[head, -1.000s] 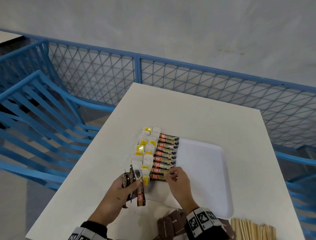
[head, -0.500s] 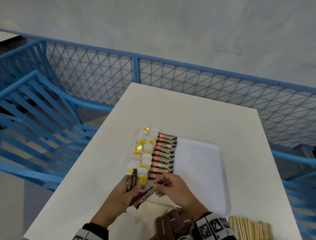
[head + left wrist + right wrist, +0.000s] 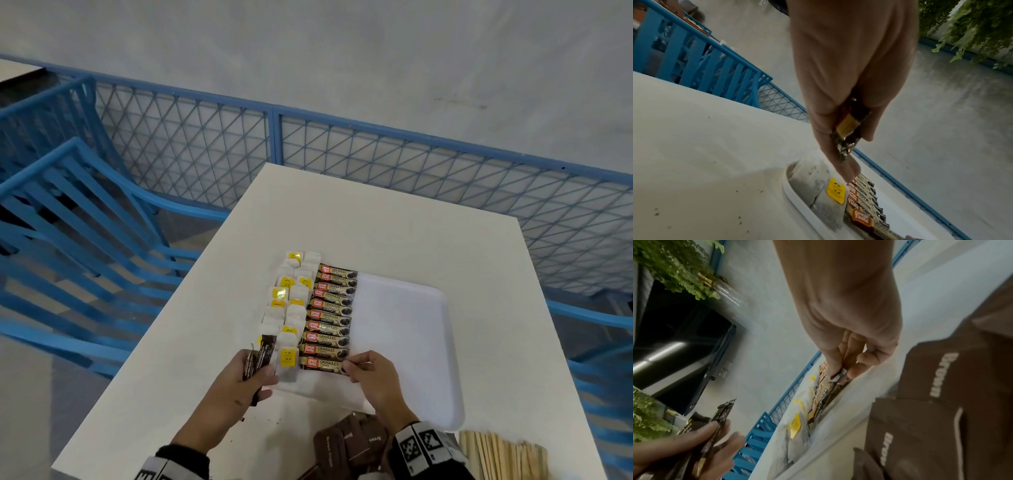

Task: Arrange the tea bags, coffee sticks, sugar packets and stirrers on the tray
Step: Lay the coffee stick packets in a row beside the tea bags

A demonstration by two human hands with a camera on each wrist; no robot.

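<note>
A white tray lies on the white table. Along its left side run two columns of tea bags with yellow tags and a column of several brown coffee sticks. My right hand pinches the right end of the nearest coffee stick, which lies at the near end of that column; the right wrist view shows the pinch. My left hand grips a small bunch of coffee sticks upright beside the tray's near left corner, seen close in the left wrist view as coffee sticks.
Brown sugar packets lie on the table in front of the tray. Wooden stirrers lie at the near right corner. A blue mesh railing borders the table's far and left sides.
My right hand took a coffee stick from my left hand's bunch and laid it at the near end of the column on the tray. My left hand stayed beside the tray.
</note>
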